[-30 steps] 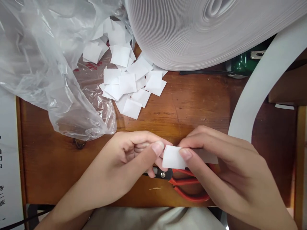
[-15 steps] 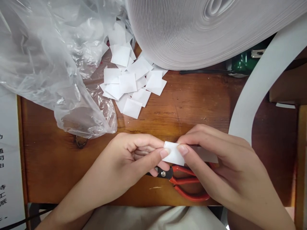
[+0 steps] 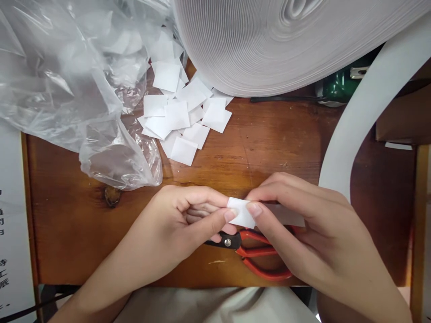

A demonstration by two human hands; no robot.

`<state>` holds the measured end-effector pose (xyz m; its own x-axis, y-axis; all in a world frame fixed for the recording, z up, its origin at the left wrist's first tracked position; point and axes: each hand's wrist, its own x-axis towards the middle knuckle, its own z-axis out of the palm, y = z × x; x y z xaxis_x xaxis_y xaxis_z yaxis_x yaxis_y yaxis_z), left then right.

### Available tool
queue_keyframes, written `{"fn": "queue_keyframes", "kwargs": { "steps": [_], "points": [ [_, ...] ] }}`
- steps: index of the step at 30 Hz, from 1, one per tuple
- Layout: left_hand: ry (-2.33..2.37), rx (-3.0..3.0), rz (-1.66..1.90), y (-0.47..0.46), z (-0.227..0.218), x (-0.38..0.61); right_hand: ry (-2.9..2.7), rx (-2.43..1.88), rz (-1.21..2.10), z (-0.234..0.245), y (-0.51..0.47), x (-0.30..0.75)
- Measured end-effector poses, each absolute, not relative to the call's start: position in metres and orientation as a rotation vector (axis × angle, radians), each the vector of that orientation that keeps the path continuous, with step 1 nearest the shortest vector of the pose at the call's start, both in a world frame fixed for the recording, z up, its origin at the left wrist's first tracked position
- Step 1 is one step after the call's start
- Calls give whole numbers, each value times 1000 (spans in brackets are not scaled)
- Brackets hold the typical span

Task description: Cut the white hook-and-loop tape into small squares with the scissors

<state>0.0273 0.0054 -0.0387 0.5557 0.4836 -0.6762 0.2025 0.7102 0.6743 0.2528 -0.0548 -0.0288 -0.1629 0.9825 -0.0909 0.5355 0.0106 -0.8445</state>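
Brown table's (image 3: 266, 143) wood shows below white roll (image 3: 222, 49). L hand (image 3: 175, 224) & R hand (image 3: 313, 233): grips pinch white piece (image 3: 241, 214), opp. edges, scissors (image 3: 235, 241) beneath.

My left hand (image 3: 188, 226) and right hand (image 3: 303, 229) are bare, with slim, smooth fingers (image 3: 205, 195) and rounded nails (image 3: 230, 216) on my 2 thumbs (image 3: 205, 229). My forearms (image 3: 114, 273) show bare and slender too. At the near edge I wear pale beige-grey cloth (image 3: 202, 309), plain and matte, softly creased.
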Motion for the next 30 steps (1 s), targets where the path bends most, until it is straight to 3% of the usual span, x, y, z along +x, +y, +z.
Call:
{"fn": "queue_keyframes", "kwargs": {
  "steps": [11,19,27,30],
  "points": [
    [997,914,150,5,-37,29,-1776,-1502,1202,-24,-55,258],
    [839,1043,-119,5,-33,25,-1891,-1343,1373,-22,-49,259],
    [746,1355,-184,8,-24,24,-2227,-1428,1235,-8,-48,254],
    [800,1433,-159,9,-20,25,-2346,-1488,932,6,-53,251]
  ]
}}
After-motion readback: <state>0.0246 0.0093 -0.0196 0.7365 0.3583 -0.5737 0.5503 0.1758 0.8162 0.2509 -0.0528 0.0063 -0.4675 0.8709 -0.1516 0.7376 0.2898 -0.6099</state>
